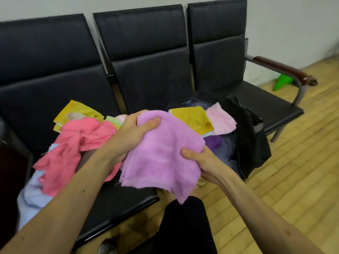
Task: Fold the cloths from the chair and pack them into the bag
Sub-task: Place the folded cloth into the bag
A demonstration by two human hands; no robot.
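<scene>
the chair (152,76), a row of dark padded seats, lies beyond both your hands. the bag (245,132), dark and open-mouthed, stands on the seat just beyond your right hand, with a yellow cloth (190,118) and a pale pink cloth (221,121) lying flat at its mouth. the unfolded heap sits to the outside of your left hand: a coral cloth (73,145) on top, a light blue cloth (31,197) under it, nearer your elbow. the lilac cloth (161,156) hangs between your hands, seemingly doubled once, its lower corner drooping. your left hand (128,134) pinches its far corner, thumb on top, fingers beneath; your right hand (205,164) pinches the right edge likewise. judged step: folding, not yet packing. the next move likely calls for one more fold to match the packed squares, then a short carry past your right hand into the bag.
</scene>
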